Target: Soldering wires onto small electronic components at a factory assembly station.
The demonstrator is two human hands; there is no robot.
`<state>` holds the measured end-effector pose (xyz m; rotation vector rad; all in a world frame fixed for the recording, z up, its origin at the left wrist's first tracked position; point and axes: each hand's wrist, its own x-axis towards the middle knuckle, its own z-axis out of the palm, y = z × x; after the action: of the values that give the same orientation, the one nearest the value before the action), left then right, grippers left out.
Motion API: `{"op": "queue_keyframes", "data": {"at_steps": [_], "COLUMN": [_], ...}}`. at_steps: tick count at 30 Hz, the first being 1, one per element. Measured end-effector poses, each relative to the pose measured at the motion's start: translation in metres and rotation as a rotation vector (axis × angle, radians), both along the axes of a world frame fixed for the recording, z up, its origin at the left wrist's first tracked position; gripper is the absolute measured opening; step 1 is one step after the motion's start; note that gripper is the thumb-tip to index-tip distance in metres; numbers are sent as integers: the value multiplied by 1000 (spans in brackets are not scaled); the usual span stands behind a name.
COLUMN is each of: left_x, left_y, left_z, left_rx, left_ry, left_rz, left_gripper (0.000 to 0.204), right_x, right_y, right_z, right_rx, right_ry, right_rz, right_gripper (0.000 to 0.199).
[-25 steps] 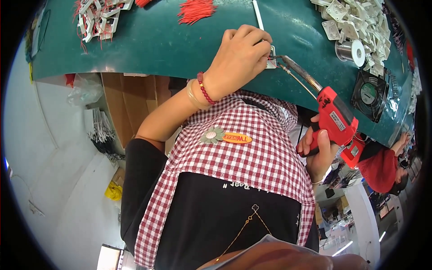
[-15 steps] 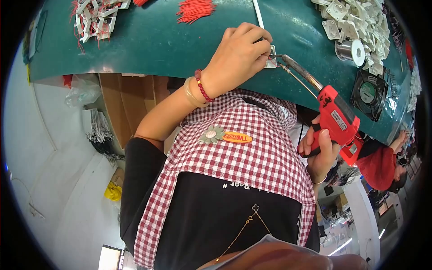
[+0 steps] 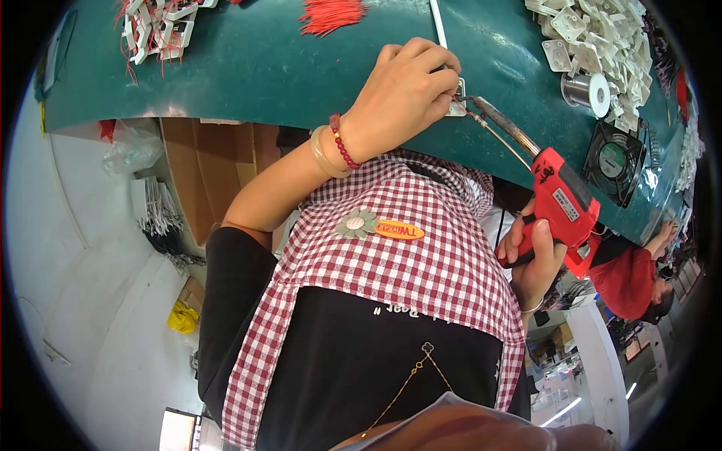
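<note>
My left hand (image 3: 410,94) is closed in a pinch over a small white plastic part (image 3: 458,101) on the green table. A bit of red wire (image 3: 456,97) shows at its fingertips; the rest is hidden by the fingers. My right hand (image 3: 538,252) grips the handle of a red soldering gun (image 3: 562,199). The gun points up and to the left. Its hot tip and thin feed tube meet at the white part, close beside my left fingertips. A white rod (image 3: 438,24) stretches away behind the part.
Red wires (image 3: 332,15) lie in a bunch at the far side. Wired white parts (image 3: 158,30) are heaped far left, plain white parts (image 3: 594,45) far right. A solder spool (image 3: 587,92) and black fan (image 3: 614,161) stand at right. Another person (image 3: 632,278) sits beyond.
The view has shifted slightly. Both hands keep their places at the white part, with the soldering gun's tip still beside the left fingertips.
</note>
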<state>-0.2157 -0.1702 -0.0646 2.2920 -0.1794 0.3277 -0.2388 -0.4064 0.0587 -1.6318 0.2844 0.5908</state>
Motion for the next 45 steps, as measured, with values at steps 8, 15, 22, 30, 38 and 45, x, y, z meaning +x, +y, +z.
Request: {"op": "queue_keyframes", "data": {"at_steps": [8, 15, 22, 30, 38, 45], "left_x": [0, 1, 0, 0, 1, 0], "left_y": [0, 0, 1, 1, 1, 2], "left_z": [-3, -4, -4, -4, -5, -3], "left_rx": [-3, -12, -16, -16, -22, -31], "left_ry": [-29, -37, -28, -33, -38, -5], "left_rz": [12, 15, 10, 7, 8, -16], "left_gripper": [7, 7, 6, 7, 6, 7], "right_x": [2, 0, 0, 3, 3, 3], "right_y": [6, 5, 4, 10, 10, 9], "right_z": [7, 5, 5, 13, 10, 14], "right_rx": [-39, -44, -80, -104, -103, -127], "right_ry": [-43, -31, -28, -46, -21, -65], "right_rz": [-24, -7, -1, -19, -3, -13], "right_gripper": [31, 30, 31, 34, 32, 35]}}
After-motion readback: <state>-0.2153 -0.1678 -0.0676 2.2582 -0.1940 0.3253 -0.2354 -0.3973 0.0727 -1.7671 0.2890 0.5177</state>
